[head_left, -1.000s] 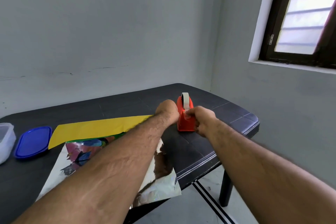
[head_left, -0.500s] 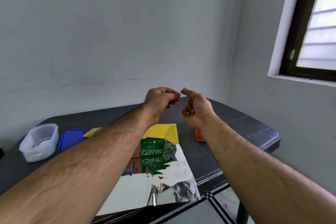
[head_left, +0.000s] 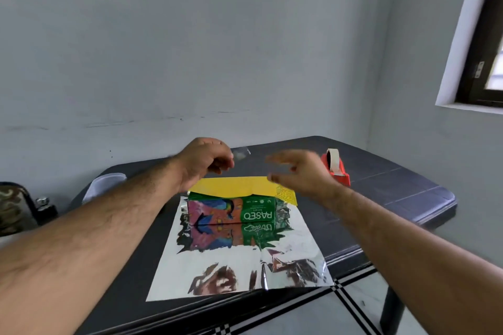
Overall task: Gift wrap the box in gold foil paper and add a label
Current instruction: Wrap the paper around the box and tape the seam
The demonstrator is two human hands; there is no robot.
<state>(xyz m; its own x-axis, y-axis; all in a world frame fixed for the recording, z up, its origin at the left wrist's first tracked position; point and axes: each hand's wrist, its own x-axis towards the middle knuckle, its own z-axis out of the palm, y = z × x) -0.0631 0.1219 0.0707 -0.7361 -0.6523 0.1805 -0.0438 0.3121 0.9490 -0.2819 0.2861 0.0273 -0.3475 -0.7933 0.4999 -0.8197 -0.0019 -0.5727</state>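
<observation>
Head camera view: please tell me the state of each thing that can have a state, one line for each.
Box: on the foil sheet, top covered by a gold flap, front bare.
Foil sheet: spread flat, shiny side up.
Tape piece: pinched by left hand.
Right hand: open, holds nothing.
Tape dispenser: upright on table.

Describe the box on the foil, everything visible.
The box is a printed carton, its near face green with upside-down "PASEO" lettering and a colourful bird picture. It sits flat on the mirror side of the foil paper, which reflects it. A yellow flap of the paper lies folded over its top. Neither hand touches it.
</observation>
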